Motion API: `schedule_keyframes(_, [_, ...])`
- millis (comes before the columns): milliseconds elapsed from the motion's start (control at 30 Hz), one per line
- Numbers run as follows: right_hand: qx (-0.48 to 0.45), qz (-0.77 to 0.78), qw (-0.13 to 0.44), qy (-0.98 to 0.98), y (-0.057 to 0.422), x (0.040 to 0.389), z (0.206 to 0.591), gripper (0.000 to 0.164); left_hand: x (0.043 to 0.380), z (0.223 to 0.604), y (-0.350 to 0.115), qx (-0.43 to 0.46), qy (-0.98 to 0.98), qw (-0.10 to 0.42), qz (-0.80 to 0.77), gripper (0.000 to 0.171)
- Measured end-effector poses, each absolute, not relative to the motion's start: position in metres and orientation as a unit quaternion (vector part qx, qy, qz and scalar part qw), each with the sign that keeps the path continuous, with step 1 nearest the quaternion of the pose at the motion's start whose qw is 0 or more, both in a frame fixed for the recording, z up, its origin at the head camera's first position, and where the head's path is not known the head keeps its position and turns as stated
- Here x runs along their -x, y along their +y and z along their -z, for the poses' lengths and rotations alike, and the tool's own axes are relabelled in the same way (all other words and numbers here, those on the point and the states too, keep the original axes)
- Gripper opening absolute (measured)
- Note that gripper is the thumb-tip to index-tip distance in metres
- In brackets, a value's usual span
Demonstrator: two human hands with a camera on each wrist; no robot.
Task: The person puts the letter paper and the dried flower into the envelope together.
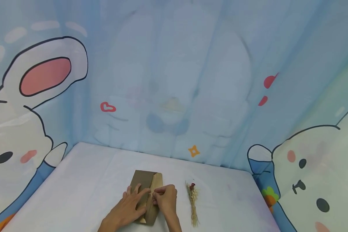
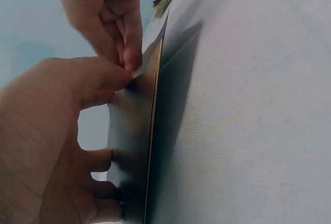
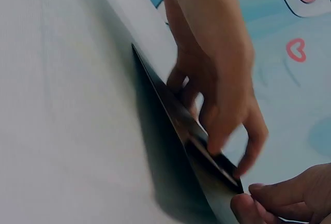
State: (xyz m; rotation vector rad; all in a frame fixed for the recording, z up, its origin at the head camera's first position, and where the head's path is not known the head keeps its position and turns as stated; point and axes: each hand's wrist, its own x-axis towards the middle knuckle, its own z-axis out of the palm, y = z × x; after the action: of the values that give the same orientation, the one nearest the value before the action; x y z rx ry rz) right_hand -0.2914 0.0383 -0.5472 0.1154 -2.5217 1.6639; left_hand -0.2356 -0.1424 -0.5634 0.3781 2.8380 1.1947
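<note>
Blue cartoon backdrop (image 1: pixel 174 64), white table (image 1: pixel 90 180). Head: we see brown envelope (image 1: pixel 142 178) near 7 o'clock; left hand (image 1: pixel 127 206), fingers spread, resting on it; right hand (image 1: pixel 167 198) pinching its flap (image 1: pixel 156 181); dried bouquet (image 1: pixel 193 201) at envelope's 3 o'clock. Left wrist: right hand at 11 o'clock. Right wrist: pinch at 4 o'clock.

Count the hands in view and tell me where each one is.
2: the left hand rests on the envelope, and the right hand is over its right part, close beside the left.
</note>
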Motion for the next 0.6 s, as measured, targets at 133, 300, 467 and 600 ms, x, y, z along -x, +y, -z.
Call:
schedule_keyframes(133, [-0.001,-0.526,0.121,-0.842,0.062,0.291,0.542,0.008,0.233,0.563,-0.14,-0.123,0.912,0.015,-0.391,0.063])
schedule_keyframes(300, [0.065,-0.472,0.21,-0.854,0.094,0.292,0.539,0.017,0.233,0.563,-0.139,-0.131,0.913,0.01,-0.386,0.062])
schedule_keyframes(467, [0.104,-0.44,0.267,-0.851,0.125,0.293,0.54,0.024,0.231,0.563,-0.139,-0.13,0.91,0.016,-0.394,0.061])
schedule_keyframes(600, [0.139,-0.425,0.282,-0.849,0.15,0.291,0.543,0.024,0.231,0.561,-0.139,-0.133,0.907,0.022,-0.398,0.061])
